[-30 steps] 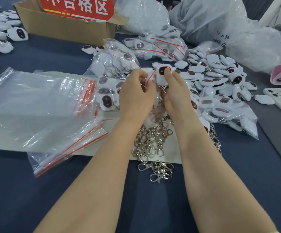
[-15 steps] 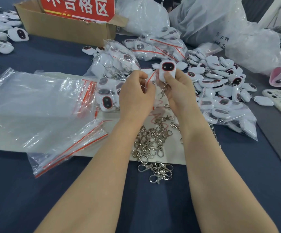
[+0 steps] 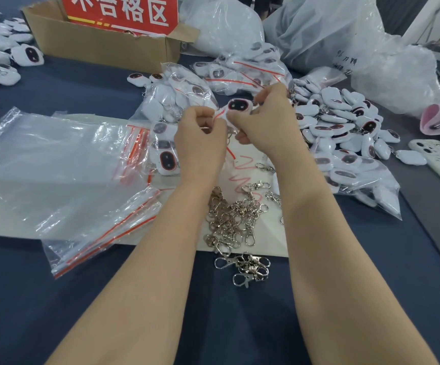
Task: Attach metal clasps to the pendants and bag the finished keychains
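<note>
Above clasp pile (image 3: 234, 219), at 12 o'clock: pendant (image 3: 240, 106) pinched by curled right hand (image 3: 266, 122), small bag (image 3: 220, 115) pinched by left hand (image 3: 200, 138). Risk: bag mouth collapsed, pendant snagged, dropped.

Bright even light, bag glare, wide-angle distortion

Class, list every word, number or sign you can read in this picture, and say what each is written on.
"不合格区": white characters on the red sign in the box, tops cropped.
Black handwriting on the large bag: too blurred to read.
Red scribble on the sheet: not legible as words.
</note>
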Demonstrator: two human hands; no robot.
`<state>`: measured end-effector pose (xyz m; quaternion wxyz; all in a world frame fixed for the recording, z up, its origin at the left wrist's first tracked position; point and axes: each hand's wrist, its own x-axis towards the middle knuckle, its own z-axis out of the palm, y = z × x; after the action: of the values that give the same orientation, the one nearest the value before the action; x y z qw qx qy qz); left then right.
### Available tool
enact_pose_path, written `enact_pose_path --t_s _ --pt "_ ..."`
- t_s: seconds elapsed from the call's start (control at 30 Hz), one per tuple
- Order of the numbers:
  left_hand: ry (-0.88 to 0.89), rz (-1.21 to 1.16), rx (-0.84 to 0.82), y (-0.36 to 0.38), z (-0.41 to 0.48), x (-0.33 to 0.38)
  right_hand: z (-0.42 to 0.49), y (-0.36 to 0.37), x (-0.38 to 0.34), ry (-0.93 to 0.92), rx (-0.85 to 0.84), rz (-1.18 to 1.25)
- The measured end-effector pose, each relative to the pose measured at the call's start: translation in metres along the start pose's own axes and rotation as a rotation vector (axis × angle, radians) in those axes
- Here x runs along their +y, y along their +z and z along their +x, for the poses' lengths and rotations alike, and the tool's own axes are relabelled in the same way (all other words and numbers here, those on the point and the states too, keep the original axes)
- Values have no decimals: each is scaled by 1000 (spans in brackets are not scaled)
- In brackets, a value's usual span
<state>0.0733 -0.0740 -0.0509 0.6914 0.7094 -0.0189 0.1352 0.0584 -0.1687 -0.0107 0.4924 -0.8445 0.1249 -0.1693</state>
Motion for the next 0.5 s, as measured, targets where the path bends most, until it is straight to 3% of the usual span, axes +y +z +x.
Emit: enact_pose_path --t_s 0.1,0.27,0.33,0.43,0.5 --pt "73 21 26 1 -2 2 0 -1 1 -31 -63 -203" --pt "212 80 3 4 -8 5 -4 -3 0 -105 -314 -213" --pt "206 82 -16 5 -8 3 0 -4 4 -62 -211 -166" --pt "161 87 -58 5 -8 -2 10 -13 20 -9 212 -328" --pt "157 109 -82 6 -9 -5 11 -21 35 119 216 -519"
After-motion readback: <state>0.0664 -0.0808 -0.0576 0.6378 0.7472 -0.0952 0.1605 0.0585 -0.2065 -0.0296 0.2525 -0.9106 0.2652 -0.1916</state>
